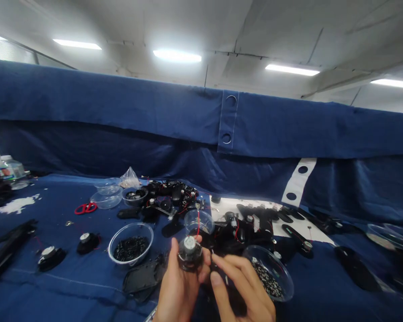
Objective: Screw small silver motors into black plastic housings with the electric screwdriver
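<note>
Your left grip (pixel 176 286) is closed around the small round metal-capped component (pixel 190 255), which looks light and stiff, so hold its black rim. At 3 o'clock, your right grip (pixel 242 286) is nearly closed; you cannot tell whether it holds anything.

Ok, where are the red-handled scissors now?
In the head view, the red-handled scissors lie on the blue cloth, left of the clear plastic bowls.

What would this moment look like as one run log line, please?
left hand: holds round black speaker | right hand: beside it | nearby: clear bowl of black parts
</note>
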The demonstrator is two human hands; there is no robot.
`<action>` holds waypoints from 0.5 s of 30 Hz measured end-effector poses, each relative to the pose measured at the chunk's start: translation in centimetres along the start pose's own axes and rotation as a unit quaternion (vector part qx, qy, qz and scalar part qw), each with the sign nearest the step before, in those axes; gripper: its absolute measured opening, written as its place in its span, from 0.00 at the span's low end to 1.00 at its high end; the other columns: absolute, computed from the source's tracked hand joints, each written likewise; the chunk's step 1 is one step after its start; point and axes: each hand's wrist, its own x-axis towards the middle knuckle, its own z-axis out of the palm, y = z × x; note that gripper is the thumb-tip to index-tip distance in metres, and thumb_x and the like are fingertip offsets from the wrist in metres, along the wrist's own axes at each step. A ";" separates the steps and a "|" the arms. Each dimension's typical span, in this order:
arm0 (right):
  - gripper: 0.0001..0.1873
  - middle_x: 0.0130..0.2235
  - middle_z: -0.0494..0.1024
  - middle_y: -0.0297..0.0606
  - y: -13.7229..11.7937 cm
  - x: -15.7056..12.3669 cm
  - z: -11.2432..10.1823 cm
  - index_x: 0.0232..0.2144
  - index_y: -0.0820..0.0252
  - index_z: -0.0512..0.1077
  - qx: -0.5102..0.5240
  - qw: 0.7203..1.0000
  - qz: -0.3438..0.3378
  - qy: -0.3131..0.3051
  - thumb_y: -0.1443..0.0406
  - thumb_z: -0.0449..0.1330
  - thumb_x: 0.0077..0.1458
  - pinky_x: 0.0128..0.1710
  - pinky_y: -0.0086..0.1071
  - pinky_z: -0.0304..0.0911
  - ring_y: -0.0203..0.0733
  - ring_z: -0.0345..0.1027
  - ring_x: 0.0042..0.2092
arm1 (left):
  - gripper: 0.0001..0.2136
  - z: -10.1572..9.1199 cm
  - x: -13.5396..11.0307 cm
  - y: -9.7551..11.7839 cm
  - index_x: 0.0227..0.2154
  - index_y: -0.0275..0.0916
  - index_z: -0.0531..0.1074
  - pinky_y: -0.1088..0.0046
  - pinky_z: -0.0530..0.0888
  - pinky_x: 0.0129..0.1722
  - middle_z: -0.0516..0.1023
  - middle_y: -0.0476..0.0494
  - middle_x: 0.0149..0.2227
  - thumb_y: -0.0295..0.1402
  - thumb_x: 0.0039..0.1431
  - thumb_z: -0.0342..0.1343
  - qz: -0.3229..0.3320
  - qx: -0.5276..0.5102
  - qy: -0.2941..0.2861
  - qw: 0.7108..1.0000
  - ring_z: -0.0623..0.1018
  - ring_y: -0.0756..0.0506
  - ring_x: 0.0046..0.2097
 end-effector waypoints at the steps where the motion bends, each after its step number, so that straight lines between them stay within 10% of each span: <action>1: 0.13 0.43 0.78 0.44 -0.8 1.3 -0.1 0.48 0.51 0.79 0.018 1.000 -0.007 -0.014 0.65 0.59 0.63 0.42 0.38 0.71 0.47 0.75 0.44 | 0.24 -0.1 -0.1 -0.2 0.44 0.34 0.80 0.73 0.70 0.33 0.78 0.43 0.29 0.51 0.66 0.52 0.011 0.003 0.018 1.000 0.70 0.48 0.27; 9: 0.08 0.31 0.78 0.34 -2.0 5.7 -0.8 0.29 0.54 0.80 0.109 0.960 0.098 -0.237 0.65 0.62 0.59 0.31 0.27 0.63 0.37 0.70 0.31 | 0.27 -1.6 -1.3 -0.1 0.46 0.40 0.80 0.75 0.73 0.35 0.84 0.44 0.34 0.58 0.56 0.59 0.108 0.231 0.140 0.957 0.80 0.43 0.35; 15: 0.11 0.32 0.74 0.34 -1.8 3.8 0.2 0.30 0.58 0.74 0.168 0.944 0.141 -0.245 0.62 0.57 0.64 0.30 0.27 0.62 0.36 0.69 0.31 | 0.26 -1.7 -1.7 -0.4 0.48 0.42 0.78 0.75 0.74 0.35 0.84 0.45 0.35 0.57 0.57 0.59 0.098 0.229 0.145 0.958 0.79 0.43 0.35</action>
